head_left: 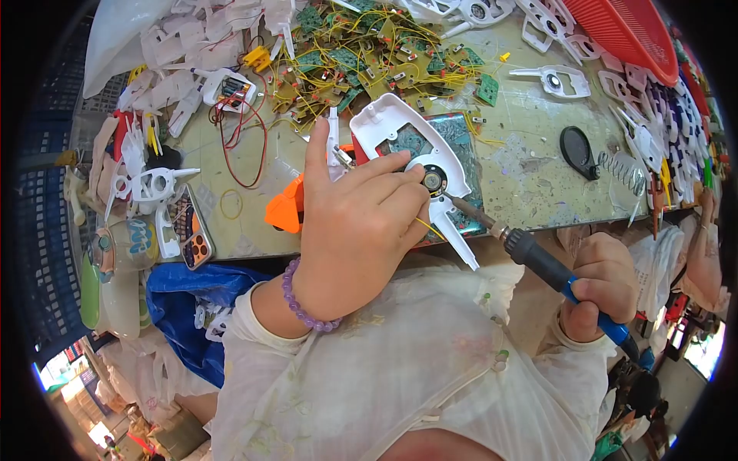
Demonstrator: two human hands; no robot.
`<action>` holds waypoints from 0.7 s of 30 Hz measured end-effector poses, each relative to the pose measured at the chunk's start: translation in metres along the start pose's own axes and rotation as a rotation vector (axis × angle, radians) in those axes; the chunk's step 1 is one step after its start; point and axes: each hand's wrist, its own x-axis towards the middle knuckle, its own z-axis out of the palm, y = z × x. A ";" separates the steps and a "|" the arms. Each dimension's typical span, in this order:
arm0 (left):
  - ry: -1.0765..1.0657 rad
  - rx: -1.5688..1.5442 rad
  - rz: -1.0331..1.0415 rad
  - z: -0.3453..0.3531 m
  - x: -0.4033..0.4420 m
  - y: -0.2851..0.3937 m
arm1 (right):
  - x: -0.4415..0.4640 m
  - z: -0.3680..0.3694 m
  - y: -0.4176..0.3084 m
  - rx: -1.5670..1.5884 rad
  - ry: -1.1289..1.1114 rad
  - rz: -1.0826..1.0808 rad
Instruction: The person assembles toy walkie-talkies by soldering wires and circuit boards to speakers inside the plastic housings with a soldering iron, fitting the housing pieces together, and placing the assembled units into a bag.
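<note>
My right hand (601,286) is wrapped round the blue and black handle of a soldering iron (530,257). The iron's tip touches or nearly touches the round black speaker (434,179) in a white plastic housing (392,115). My left hand (361,223), with a purple bead bracelet on its wrist, lies over the housing's left side; its index finger points away and the other fingers bend toward the speaker. A yellow wire (432,228) runs from under those fingertips. What they pinch is hidden. Beneath the housing is a red-edged mat (469,146). An orange tool (286,206) lies left of it.
Green circuit boards with yellow wires (369,58) are heaped at the back. A battery holder (234,90) with red wires and a phone (194,230) lie left. A black ring part (578,152), a coiled spring (621,169), a red basket (626,34) and white housings (555,81) are right.
</note>
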 end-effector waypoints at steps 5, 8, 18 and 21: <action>0.002 0.001 0.000 0.000 0.001 0.000 | 0.002 0.001 0.003 -0.001 0.010 -0.068; -0.001 -0.003 -0.002 -0.001 0.000 0.001 | 0.002 0.004 0.007 -0.015 0.033 -0.144; -0.013 0.008 0.000 -0.001 0.000 0.002 | 0.015 0.003 0.003 -0.017 -0.124 -0.286; -0.017 0.011 0.002 -0.001 0.000 0.002 | 0.015 0.003 0.003 -0.015 -0.111 -0.292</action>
